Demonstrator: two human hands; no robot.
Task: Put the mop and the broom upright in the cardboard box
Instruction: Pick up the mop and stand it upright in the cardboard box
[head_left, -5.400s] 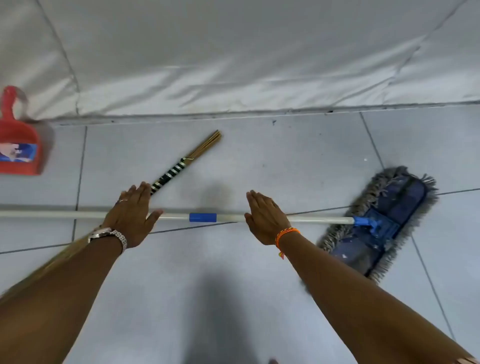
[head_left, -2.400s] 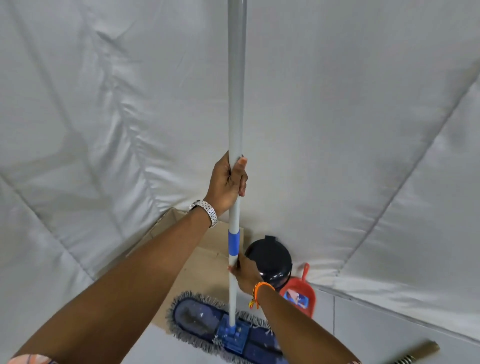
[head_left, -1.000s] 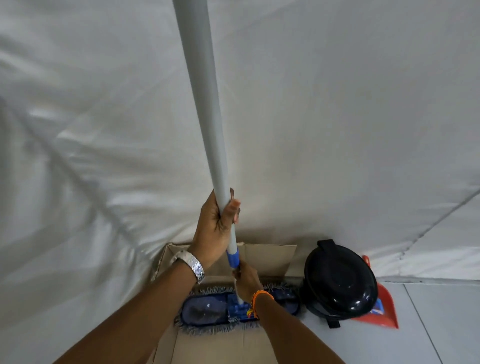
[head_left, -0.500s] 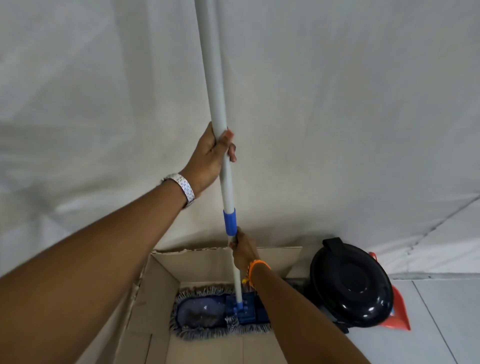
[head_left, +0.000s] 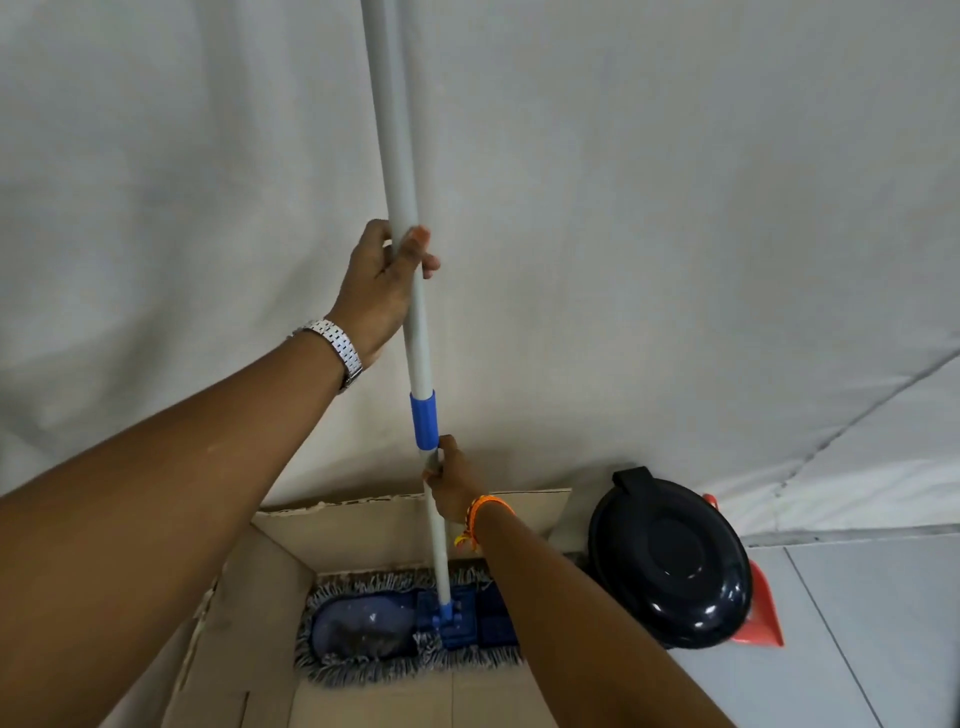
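The left hand (head_left: 383, 291), with a silver link watch (head_left: 336, 347) at its wrist, is wrapped around the upper part of the mop's (head_left: 415, 364) long grey pole, fingers curled behind the pole and the thumb pressed across its front. Lower down, the right hand (head_left: 453, 480), wearing an orange thread bracelet (head_left: 480, 512), is closed around the same pole just beneath the blue plastic collar (head_left: 423, 420). Between the two hands the pole stands nearly upright, leaning slightly so that its top runs out of the upper edge of the view. At the bottom end, a blue plastic joint connects the pole to the flat blue mop head (head_left: 395, 629) with its grey fringe, which lies flat on the floor of the open brown cardboard box (head_left: 363, 525), close to the box's far wall and spanning much of its width. The box's left wall slopes up beside the left forearm, and the far wall stands against a white fabric backdrop (head_left: 649, 234). Just beside the box's right side sits a black round lidded bin (head_left: 670, 564), and a red plastic dustpan (head_left: 763, 605) pokes out from behind it on the pale grey tiled floor (head_left: 857, 623). The broom does not appear in this view.
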